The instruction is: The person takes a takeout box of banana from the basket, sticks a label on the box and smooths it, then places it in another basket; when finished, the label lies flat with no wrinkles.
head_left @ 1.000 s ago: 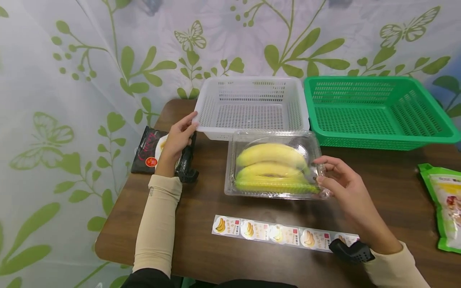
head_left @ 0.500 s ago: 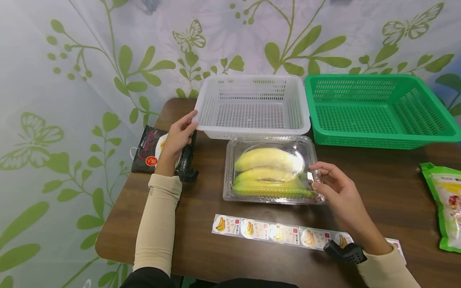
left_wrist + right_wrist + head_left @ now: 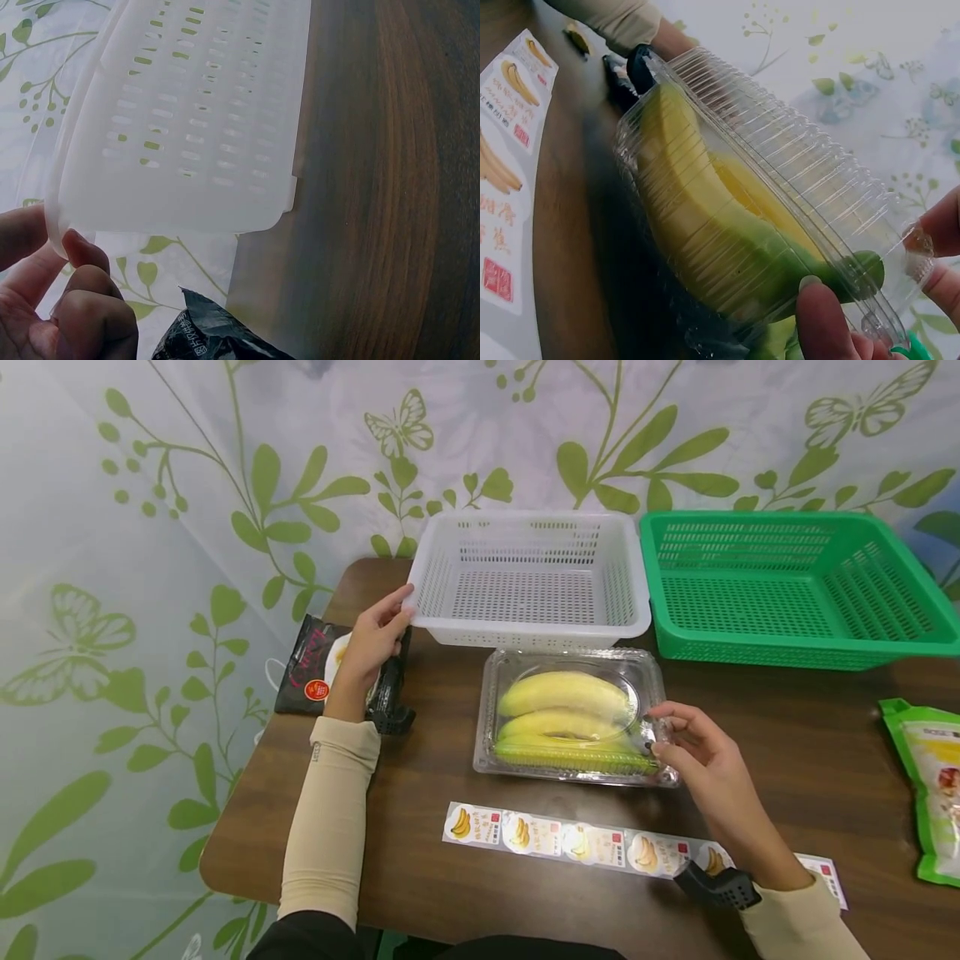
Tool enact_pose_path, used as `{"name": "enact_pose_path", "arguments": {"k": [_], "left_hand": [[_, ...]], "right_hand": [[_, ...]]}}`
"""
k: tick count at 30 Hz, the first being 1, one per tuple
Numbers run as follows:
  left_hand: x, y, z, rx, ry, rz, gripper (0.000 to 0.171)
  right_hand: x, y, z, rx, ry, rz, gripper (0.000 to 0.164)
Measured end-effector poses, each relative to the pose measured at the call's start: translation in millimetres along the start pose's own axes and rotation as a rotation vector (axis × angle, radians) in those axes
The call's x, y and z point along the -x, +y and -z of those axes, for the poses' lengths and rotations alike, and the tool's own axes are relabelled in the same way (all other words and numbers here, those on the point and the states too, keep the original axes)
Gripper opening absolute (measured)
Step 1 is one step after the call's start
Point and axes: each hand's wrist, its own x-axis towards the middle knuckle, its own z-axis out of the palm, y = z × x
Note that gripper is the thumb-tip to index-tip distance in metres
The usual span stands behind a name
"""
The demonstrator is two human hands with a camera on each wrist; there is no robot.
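A clear plastic clamshell box with yellow bananas inside lies lid-up in front of the baskets. At its right end my right hand pinches the edge, thumb toward the near side and fingers behind; the right wrist view shows the thumb beside a green banana tip. My left hand holds the near left corner of the white basket, its rim pinched between thumb and fingers, as the left wrist view confirms. Through the mesh, nothing is seen in the white basket.
A green basket stands right of the white one. Across the table's front lies a strip of banana stickers, partly under the right wrist. A black packet is by the left forearm; a green-edged bag sits at the far right.
My right hand has brought the banana box down and slightly toward me, away from overlapping the white basket's rim. My left hand has stayed at the basket corner.
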Motion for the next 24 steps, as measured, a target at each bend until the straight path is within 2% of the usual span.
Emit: {"name": "enact_pose_path", "arguments": {"k": [7,14,24], "left_hand": [[-1.7,0.9,0.4,0.003,-0.003,-0.006,0.047],[-1.4,0.5,0.2,-0.021,-0.005,-0.005,0.047],[-1.8,-0.9,0.2,-0.052,-0.006,-0.013,0.047]], "right_hand": [[0,5,3,0.023,-0.016,-0.002,0.036],[3,8,8,0.17,-0.083,-0.036,0.038],[3,9,13,0.25,-0.127,-0.001,0.041]]}}
